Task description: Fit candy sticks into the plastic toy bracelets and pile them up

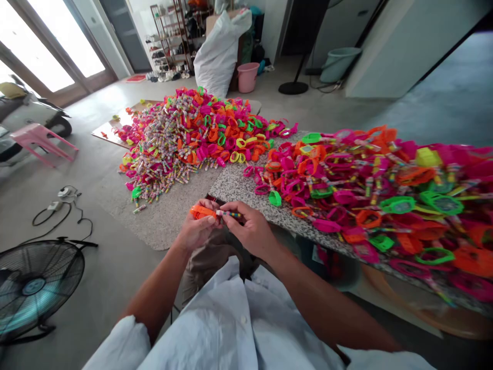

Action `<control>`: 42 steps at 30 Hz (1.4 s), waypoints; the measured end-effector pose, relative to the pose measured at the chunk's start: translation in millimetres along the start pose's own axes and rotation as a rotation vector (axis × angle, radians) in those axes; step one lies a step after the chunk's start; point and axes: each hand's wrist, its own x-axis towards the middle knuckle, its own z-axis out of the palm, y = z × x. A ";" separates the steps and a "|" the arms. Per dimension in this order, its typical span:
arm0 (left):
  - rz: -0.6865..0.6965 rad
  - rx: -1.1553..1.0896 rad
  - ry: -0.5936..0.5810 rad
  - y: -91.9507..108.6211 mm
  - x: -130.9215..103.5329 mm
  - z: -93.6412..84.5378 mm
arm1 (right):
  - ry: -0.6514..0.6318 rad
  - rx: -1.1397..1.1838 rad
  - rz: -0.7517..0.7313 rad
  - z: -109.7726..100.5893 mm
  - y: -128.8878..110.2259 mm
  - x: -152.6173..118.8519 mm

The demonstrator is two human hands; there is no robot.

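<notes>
At speckled slab's (239, 180) near edge: left hand (196, 228) grips orange piece (203, 211).

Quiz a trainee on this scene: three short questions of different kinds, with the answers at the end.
1. True or false: the left hand holds an orange plastic piece.

2. Which of these is at the fingers of the right hand?
A) a pair of scissors
B) a thin striped stick
C) a green cup

3. Fill in one word: just right of the white sack, as pictured, stands a pink ____.

Key: 1 true; 2 B; 3 bucket.
</notes>
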 end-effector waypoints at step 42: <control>-0.112 0.547 -0.120 -13.9 18.1 -23.4 | -0.174 -0.109 0.118 -39.2 34.5 1.7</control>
